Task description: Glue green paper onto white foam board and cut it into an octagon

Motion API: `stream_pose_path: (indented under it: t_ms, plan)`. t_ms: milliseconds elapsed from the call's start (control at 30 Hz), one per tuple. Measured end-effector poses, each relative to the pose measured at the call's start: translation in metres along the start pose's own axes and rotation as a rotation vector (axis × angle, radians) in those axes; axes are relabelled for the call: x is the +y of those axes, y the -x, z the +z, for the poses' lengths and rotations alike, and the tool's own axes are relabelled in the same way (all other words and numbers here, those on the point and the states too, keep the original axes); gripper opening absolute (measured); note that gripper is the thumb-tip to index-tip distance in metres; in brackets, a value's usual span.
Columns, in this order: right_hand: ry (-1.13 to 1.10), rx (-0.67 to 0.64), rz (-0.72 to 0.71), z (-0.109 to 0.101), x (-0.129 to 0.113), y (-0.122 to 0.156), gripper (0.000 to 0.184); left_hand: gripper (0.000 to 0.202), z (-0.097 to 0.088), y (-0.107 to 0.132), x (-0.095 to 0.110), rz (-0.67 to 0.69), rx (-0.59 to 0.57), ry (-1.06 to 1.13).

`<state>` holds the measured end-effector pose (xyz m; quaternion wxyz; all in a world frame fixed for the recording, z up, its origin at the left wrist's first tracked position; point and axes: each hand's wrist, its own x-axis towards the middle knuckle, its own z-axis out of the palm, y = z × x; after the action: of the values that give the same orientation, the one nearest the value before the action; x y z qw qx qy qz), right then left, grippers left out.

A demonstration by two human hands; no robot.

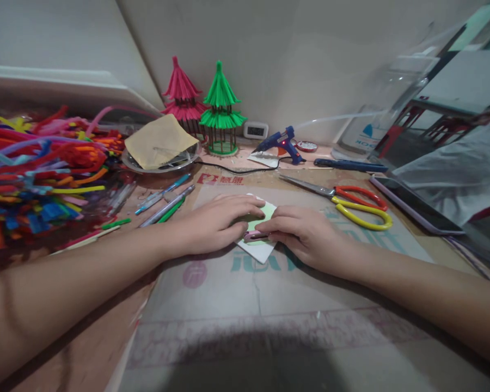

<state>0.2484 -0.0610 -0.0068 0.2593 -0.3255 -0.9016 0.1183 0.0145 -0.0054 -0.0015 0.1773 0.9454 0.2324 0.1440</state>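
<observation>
So the worktop (85, 345) is partly under a printed cardboard sheet (216, 305), pale wall (302, 65) behind. Small white-and-green card (263, 252) lies on the sheet; left hand (212, 220) rests on it, loosely open, right hand (306, 231) pinches a pink tool (252, 236). Glue gun (283, 144) sits near the wall.

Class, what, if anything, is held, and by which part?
The right hand pinches a pink tool by its right end; the left hand lies on the pale square.
</observation>
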Motion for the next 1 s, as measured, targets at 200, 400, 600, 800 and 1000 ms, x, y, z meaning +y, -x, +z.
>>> stream_pose_path:
  t_ms: [200, 400, 600, 800, 1000]
  plan:
    - [-0.031, -0.033, -0.055, -0.0033, 0.0012, 0.0001, 0.024, 0.038, 0.001, 0.0007, -0.0008, 0.001, 0.003, -0.009]
    - [-0.032, -0.039, -0.057, -0.0031, 0.002, 0.0, 0.024, 0.039, 0.0004, 0.0007, -0.0006, -0.001, -0.005, -0.024]
    - [-0.05, 0.034, -0.045, -0.0024, 0.0021, 0.002, 0.022, 0.038, -0.0023, -0.0005, 0.0025, 0.006, -0.013, -0.027]
    - [-0.011, 0.06, 0.033, -0.0021, 0.0054, 0.0074, 0.023, 0.038, -0.0018, 0.0012, 0.0037, 0.008, 0.006, -0.025]
    - [-0.041, -0.032, 0.063, -0.003, 0.0031, 0.0088, 0.024, 0.038, -0.0004, 0.0025, 0.002, -0.005, 0.016, -0.008]
